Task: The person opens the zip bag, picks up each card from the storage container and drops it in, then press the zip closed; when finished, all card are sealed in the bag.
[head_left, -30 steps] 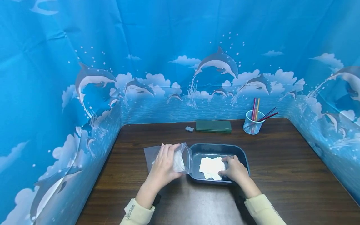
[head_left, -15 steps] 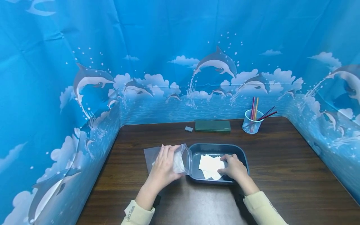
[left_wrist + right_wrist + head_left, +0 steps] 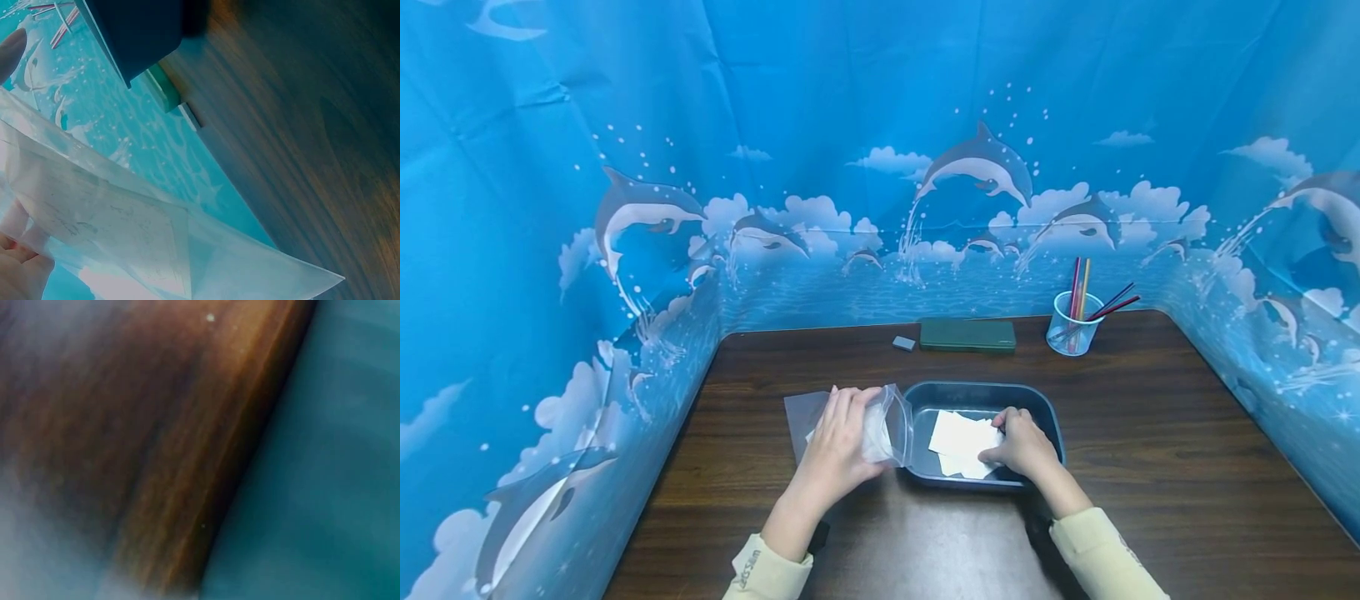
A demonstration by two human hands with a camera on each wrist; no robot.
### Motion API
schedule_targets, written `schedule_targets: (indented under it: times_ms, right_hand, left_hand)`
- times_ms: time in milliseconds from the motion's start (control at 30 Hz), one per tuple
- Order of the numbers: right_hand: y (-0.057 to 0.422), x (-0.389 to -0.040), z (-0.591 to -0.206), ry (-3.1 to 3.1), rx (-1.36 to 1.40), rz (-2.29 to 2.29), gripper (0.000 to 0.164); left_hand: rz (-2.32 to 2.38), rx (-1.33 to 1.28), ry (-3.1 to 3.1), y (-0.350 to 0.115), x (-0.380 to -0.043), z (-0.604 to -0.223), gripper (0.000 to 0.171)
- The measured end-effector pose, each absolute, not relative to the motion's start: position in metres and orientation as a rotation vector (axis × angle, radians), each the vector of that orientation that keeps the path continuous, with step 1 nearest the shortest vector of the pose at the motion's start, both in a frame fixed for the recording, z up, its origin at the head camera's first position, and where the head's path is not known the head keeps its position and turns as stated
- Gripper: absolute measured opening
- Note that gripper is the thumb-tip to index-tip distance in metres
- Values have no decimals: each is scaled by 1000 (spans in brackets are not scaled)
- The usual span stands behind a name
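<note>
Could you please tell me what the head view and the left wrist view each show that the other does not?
Only the head view shows the right hand gripping the white papers inside the dark tray.

Only the left wrist view shows faint marks, unreadable here, on the clear plastic bag or its contents.

Both show the left hand holding the bag, the tray, green pencil case, gray eraser and pencils.

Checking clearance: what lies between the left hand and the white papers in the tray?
The head view shows the clear bag's open end, then a bare strip of the tray, between the left hand and white papers.
</note>
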State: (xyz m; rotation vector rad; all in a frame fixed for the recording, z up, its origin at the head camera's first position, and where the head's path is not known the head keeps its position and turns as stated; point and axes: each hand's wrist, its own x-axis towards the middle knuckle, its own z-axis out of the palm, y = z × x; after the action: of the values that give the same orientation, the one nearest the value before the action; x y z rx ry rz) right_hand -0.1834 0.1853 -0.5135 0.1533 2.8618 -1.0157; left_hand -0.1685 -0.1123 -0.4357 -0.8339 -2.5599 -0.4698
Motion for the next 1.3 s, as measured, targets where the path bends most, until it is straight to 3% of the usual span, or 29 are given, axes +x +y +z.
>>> schedule_targets:
  times_ms: [600,1300]
  right_hand:
    - [183,-182,-496,2996,109,-1243,14]
    - [167,-156,-432,3354,-113,-1416,21]
  left_hand:
    - [-466,-824,-2554,-112,-168,-434,109]
    - [-504,-836,-2530,-111,-168,-435,105]
